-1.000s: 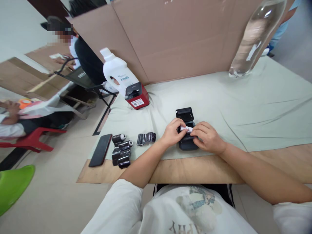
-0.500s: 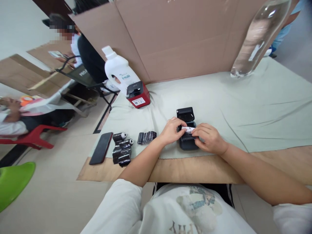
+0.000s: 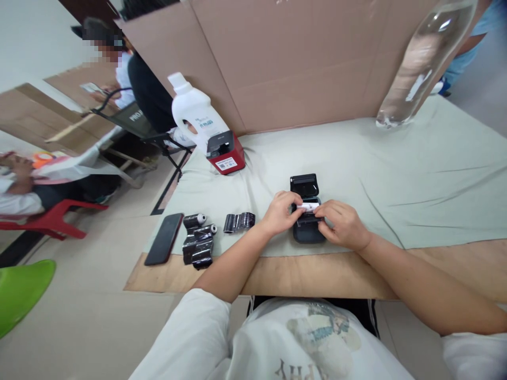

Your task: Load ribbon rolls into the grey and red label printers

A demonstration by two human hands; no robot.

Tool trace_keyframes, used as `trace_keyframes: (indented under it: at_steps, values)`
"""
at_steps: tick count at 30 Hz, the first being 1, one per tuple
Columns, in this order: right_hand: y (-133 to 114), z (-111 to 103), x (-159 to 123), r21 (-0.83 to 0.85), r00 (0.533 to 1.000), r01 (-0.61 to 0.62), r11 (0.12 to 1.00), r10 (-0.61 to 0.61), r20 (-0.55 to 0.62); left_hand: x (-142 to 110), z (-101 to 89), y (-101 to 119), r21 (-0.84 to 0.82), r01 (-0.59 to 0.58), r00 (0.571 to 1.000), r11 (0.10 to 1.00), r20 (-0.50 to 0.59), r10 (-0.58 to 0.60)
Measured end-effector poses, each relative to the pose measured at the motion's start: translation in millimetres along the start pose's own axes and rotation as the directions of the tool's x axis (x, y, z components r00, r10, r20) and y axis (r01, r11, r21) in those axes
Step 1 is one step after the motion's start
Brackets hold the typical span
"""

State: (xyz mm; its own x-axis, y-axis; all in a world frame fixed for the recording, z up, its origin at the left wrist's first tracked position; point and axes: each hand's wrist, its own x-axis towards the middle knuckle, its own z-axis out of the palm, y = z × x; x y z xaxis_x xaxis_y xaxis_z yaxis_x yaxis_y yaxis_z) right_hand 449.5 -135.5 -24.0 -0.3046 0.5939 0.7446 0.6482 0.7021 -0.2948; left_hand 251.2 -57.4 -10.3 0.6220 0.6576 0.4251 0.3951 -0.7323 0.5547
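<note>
A small black portable printer (image 3: 309,232) lies on the cloth with its lid (image 3: 304,184) flipped up on the far side. Over its opening is a small white paper roll (image 3: 308,207), held level by both hands. My left hand (image 3: 282,211) pinches the roll's left end between thumb and fingertips. At the other end, the fingers of my right hand (image 3: 343,224) are closed on the roll, with the thumb low by the printer body. The fingers partly hide the printer's inside.
Left of my hands lie black-wrapped rolls (image 3: 239,222), more wrapped rolls (image 3: 199,241) and a phone (image 3: 163,239). Behind stand a red-and-black box-shaped device (image 3: 226,153), a white jug (image 3: 197,113) and a clear bottle (image 3: 420,68) against a cardboard panel (image 3: 301,63). Other people sit at left.
The white roll has turned slightly and now looks smoother and more level between my fingers. Both hands otherwise keep nearly the same place; the whole view has shifted a little.
</note>
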Motion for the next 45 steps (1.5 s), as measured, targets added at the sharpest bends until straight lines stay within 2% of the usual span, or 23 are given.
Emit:
trace_keyframes:
  at_steps: [6, 9, 10, 12, 14, 16, 20, 23, 27, 31, 34, 36, 37, 39, 40, 42, 45]
  values:
    - [3, 0, 3, -0.016, 0.998, 0.017, 1.0, -0.016, 0.063, 0, 5.4, -4, 0.089, -0.021, 0.995, 0.996, 0.102, 0.012]
    - [4, 0, 4, -0.01, 0.993, 0.054, 0.999, -0.052, 0.103, -1, 4.8, -3, 0.098, -0.05, 0.992, 0.994, 0.118, 0.038]
    - [4, 0, 3, -0.006, 0.991, 0.075, 0.997, -0.073, 0.116, -1, 4.3, -3, 0.097, -0.054, 0.995, 0.994, 0.089, 0.046]
    - [5, 0, 3, 0.005, 0.986, 0.11, 0.994, -0.109, 0.128, -1, 3.2, -5, 0.098, -0.022, 0.999, 0.995, -0.041, 0.026]
    - [6, 0, 3, 0.016, 0.982, 0.127, 0.992, -0.128, 0.138, -1, 2.9, -9, 0.067, 0.053, 0.978, 0.996, -0.206, -0.038]
    - [6, -1, 3, 0.017, 0.978, 0.133, 0.991, -0.134, 0.157, -1, 4.2, -17, -0.047, 0.116, 0.954, 0.992, -0.274, -0.125]
    - [5, -4, 4, 0.008, 0.972, 0.139, 0.99, -0.137, 0.19, -1, 10.8, -28, -0.396, 0.171, 0.962, 0.902, -0.131, -0.239]
    - [4, -5, 5, -0.011, 0.97, 0.169, 0.986, -0.164, 0.181, 0, 13.7, -28, -0.521, 0.151, 0.958, 0.84, -0.134, -0.255]
    - [3, -5, 6, -0.021, 0.963, 0.211, 0.977, -0.205, 0.173, -1, 11.8, -22, -0.538, 0.114, 0.953, 0.835, -0.18, -0.246]
    - [0, -7, 5, -0.03, 0.959, 0.207, 0.978, -0.196, 0.204, -1, 10.6, -18, -0.372, 0.119, 0.974, 0.921, -0.136, -0.181]
    - [-1, -7, 3, 0.042, 0.975, 0.103, 0.994, -0.109, 0.193, -1, 11.1, -18, -0.202, 0.112, 0.987, 0.973, -0.092, -0.133]
    - [2, -4, 1, 0.058, 0.985, -0.092, 0.994, 0.083, 0.15, 0, 10.8, -19, -0.111, 0.195, 0.98, 0.974, -0.022, -0.199]
    - [5, -2, 0, 0.042, 0.969, -0.221, 0.974, 0.214, 0.124, 0, 10.1, -19, -0.059, 0.257, 0.966, 0.964, 0.029, -0.256]
    - [12, 2, -2, -0.022, 0.882, -0.461, 0.887, 0.46, 0.104, 1, 7.9, -18, 0.053, 0.351, 0.924, 0.935, 0.141, -0.355]
    - [15, 5, -2, -0.057, 0.829, -0.542, 0.839, 0.544, 0.127, 2, 6.6, -17, 0.101, 0.365, 0.905, 0.926, 0.193, -0.378]
    - [21, 7, -2, -0.109, 0.749, -0.612, 0.783, 0.619, 0.236, 3, 4.1, -14, 0.15, 0.342, 0.888, 0.928, 0.271, -0.371]
    - [26, 7, -3, -0.069, 0.673, -0.66, 0.748, 0.63, 0.387, 2, 2.2, -9, 0.116, 0.297, 0.897, 0.948, 0.306, -0.319]
